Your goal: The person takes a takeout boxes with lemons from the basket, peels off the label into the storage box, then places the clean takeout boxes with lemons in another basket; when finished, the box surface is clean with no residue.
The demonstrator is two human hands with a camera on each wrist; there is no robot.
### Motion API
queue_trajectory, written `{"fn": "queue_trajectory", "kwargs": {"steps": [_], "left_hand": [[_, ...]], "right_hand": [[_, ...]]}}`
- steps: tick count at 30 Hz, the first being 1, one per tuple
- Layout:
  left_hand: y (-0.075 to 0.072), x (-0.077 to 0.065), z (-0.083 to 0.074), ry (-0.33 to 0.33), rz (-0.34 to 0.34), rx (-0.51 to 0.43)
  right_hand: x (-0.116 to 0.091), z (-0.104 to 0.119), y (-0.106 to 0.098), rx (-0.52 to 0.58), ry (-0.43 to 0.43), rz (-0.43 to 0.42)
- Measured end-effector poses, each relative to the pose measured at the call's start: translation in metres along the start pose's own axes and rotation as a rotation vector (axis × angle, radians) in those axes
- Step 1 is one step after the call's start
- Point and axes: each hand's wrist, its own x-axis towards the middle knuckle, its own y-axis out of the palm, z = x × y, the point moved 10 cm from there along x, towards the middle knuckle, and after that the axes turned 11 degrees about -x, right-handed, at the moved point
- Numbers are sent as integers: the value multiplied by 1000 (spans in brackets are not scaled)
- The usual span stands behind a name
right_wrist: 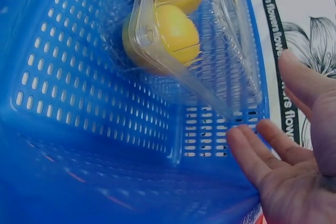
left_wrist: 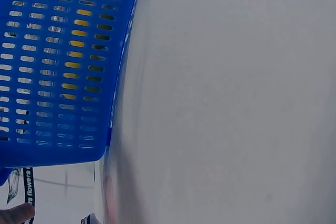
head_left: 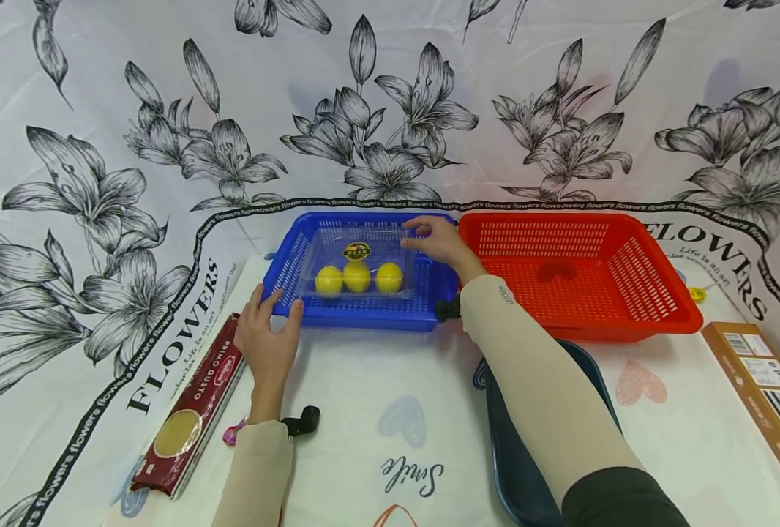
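Red basket (head_left: 581, 274) sits right of the blue basket (head_left: 285, 274) on the printed tablecloth (head_left: 390, 410), walls touching or nearly so. Blue basket holds a clear plastic clamshell (head_left: 357, 263) with three yellow lemons (head_left: 357, 277) inside. Spaghetti packet (head_left: 192, 410) lies near left. Left hand (head_left: 268, 340) rests flat, fingers relaxed, against the blue basket's near-left corner. Right hand (head_left: 439, 241) hovers at the clamshell's far right edge, fingers straight and spread, gripping nothing.
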Motion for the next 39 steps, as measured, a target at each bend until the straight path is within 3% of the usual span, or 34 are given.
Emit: {"fn": "queue_trajectory", "kwargs": {"steps": [9, 18, 30, 39], "left_hand": [[0, 0, -1, 2, -2, -4], [1, 0, -1, 8, -2, -18], [1, 1, 0, 4, -5, -18], [2, 1, 3, -1, -10, -19]], "right_hand": [[1, 3, 22, -102, 4, 165], [-4, 3, 41, 22, 51, 311], [0, 2, 40, 135, 24, 228], [0, 4, 37, 159, -12, 177]]}}
